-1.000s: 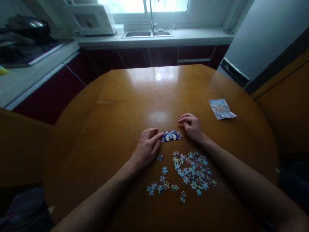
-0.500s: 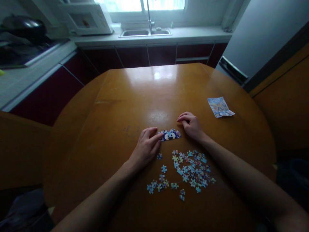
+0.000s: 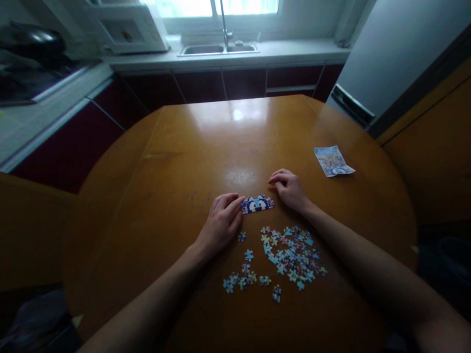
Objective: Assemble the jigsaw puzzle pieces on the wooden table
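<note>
A joined strip of jigsaw puzzle (image 3: 258, 204) with a blue-and-white cartoon face lies on the wooden table. My left hand (image 3: 221, 218) rests at its left end, index fingertip touching the upper left corner and the other fingers loosely bent. Beyond the strip's right end, my right hand (image 3: 289, 189) lies on the table with fingers loosely bent and nothing visible in them. Nearer to me is a pile of loose puzzle pieces (image 3: 294, 255). A smaller cluster of pieces (image 3: 239, 281) lies to its left, with a few single pieces (image 3: 249, 255) between.
A creased printed picture sheet (image 3: 334, 162) lies at the right of the oval table (image 3: 176, 162). Past the table are a counter with a sink (image 3: 204, 50), a microwave (image 3: 127, 32), a dark pan (image 3: 33, 41) on the stove and a fridge (image 3: 397, 54).
My left index finger has shifted from the strip's face up to its upper left corner. The right hand stays in nearly the same place. The whole view has moved slightly.
</note>
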The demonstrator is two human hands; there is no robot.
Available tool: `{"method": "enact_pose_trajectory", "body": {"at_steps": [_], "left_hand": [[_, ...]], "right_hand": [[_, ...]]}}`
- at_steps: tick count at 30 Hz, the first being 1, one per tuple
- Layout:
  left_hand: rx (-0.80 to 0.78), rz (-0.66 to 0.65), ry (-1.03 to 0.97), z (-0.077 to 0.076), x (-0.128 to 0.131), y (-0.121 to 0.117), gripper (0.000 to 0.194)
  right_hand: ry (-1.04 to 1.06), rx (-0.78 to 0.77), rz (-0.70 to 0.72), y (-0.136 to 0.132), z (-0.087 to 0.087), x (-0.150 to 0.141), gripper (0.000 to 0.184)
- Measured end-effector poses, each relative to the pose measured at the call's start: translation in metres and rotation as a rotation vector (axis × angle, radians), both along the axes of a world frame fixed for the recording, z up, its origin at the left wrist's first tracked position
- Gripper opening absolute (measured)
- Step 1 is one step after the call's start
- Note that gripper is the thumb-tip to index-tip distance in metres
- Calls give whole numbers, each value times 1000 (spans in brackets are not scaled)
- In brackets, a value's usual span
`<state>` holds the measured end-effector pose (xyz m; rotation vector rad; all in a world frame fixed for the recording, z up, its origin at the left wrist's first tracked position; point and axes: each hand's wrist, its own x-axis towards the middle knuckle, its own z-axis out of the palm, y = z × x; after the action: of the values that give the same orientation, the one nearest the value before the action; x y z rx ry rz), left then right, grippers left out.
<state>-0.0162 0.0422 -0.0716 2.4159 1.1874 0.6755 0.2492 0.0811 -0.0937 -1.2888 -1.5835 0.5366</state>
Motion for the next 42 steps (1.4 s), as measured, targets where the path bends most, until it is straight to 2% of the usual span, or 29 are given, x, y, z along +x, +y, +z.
{"method": "enact_pose_trajectory", "body": {"at_steps": [15,29,32,36,39,42], "left_hand": [[-3,5,-6,-2,0,1,36],[26,22,-67,-7,-1,4,31],[14,29,-105,-11,-3,6,29],[7,36,-143,-14,-4,8,26],[-4,47,-162,-15,-4,10,24],[-12,57,-178,-15,-4,11,23]], "right_hand": [[15,-11,-6,-1,3,-1,26],[60,-27,-20,2,-2,0,24],[125,-73,-43,4,-2,4,23],[310,-183,-117,6,-1,15,21],[442,-243,-108,4,0,22,19],[473,-260,-92,-7,1,26,18]]}}
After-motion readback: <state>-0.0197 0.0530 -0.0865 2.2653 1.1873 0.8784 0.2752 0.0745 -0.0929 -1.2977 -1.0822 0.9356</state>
